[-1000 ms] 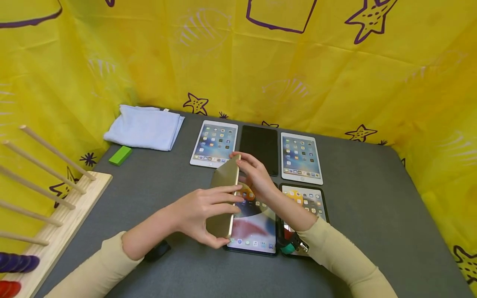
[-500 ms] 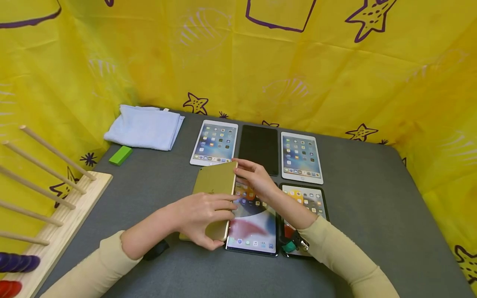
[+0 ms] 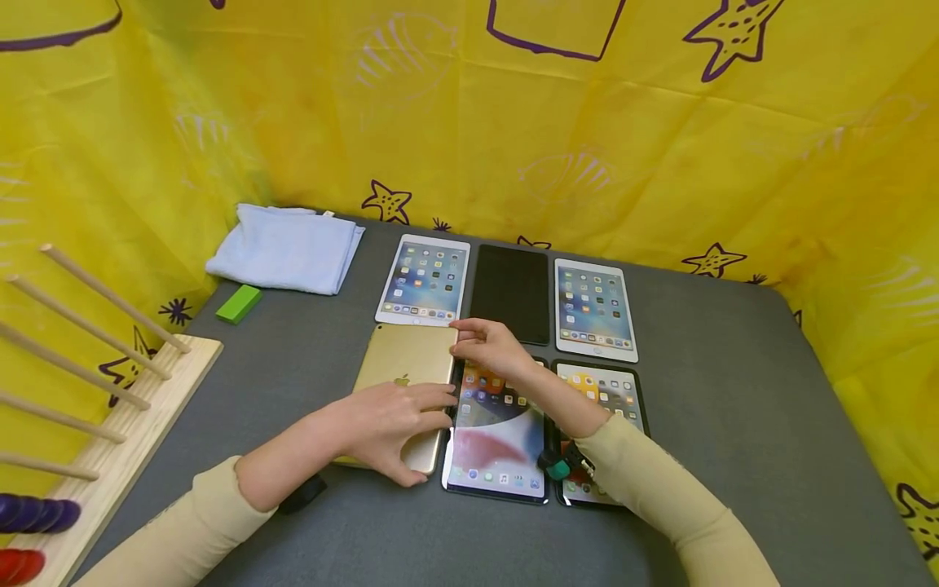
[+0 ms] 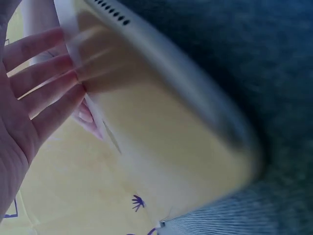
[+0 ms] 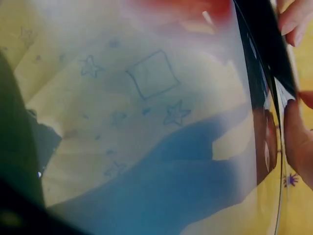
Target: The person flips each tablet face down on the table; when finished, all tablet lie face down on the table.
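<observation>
A gold tablet (image 3: pixel 402 355) lies face down, low over the grey table, its back with the apple logo turned up. My left hand (image 3: pixel 389 417) spans its right edge, straight fingers touching that edge and thumb at the near corner. In the left wrist view the fingertips (image 4: pixel 77 83) meet the side of the tablet (image 4: pixel 146 122). At its far right corner, my right hand (image 3: pixel 493 346) pinches it between thumb and fingers. Just right of it lies a tablet with a lit screen (image 3: pixel 495 448), partly under my right hand.
A back row holds a white tablet (image 3: pixel 425 280), a black-screened tablet (image 3: pixel 511 292) and another white tablet (image 3: pixel 597 308). A black-rimmed tablet (image 3: pixel 612 399) sits under my right forearm. Leftward are a blue cloth (image 3: pixel 289 251), a green block (image 3: pixel 238 303) and a wooden peg rack (image 3: pixel 157 399).
The gold tablet has gone from standing on edge to nearly flat, its back turning up and its right edge coming down left of the lit tablet. Both hands went down with it.
</observation>
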Tool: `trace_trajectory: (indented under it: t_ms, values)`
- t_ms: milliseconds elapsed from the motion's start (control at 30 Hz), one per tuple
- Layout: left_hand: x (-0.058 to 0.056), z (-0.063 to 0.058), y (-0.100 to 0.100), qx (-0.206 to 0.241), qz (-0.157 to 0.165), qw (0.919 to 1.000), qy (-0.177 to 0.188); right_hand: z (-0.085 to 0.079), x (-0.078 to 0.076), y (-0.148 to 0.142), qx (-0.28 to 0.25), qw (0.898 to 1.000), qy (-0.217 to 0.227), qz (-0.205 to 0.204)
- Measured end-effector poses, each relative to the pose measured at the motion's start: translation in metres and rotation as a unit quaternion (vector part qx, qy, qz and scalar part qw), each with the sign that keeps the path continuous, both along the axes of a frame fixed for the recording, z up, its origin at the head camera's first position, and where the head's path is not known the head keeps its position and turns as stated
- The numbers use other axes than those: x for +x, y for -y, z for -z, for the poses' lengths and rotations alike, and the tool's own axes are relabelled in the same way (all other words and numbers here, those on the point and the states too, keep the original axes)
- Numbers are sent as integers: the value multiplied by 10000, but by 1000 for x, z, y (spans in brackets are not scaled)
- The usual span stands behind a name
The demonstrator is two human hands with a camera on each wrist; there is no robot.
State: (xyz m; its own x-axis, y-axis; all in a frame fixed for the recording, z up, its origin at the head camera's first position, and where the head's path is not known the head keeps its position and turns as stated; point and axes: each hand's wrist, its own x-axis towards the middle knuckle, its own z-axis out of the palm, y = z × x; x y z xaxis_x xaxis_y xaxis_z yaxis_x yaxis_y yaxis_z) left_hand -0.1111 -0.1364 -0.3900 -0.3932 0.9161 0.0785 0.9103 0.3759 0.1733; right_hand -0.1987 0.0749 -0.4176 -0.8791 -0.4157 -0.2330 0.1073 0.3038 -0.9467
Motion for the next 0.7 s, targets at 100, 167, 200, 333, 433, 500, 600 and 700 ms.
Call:
trace_trajectory:
  t_ms: [100,167,200,333,433,500,600,700]
  values:
    - [0,2,2,-233,-250,9993,171,-1,-3,1,455,9982,-274,-290]
    - [-1,3,3,-397,-435,9978,290,-1,-6,1,737,9947,-502,-517]
    - [-1,3,3,-482,-539,9967,364,-1,-7,1,895,9917,-658,-651]
    - [-3,5,3,-712,-829,9929,458,1,-12,0,1443,9745,-1321,-1102]
    - [-5,8,3,-796,-898,9920,381,0,-13,0,1796,9595,-1776,-1245]
    - [-6,9,4,-865,-897,9917,312,-1,-13,0,1948,9525,-1989,-1236]
    - [-7,11,5,-907,-884,9915,283,-1,-12,1,2091,9458,-2177,-1196]
    - [-6,12,6,-925,-925,9906,404,-1,-13,1,2155,9412,-2297,-1221]
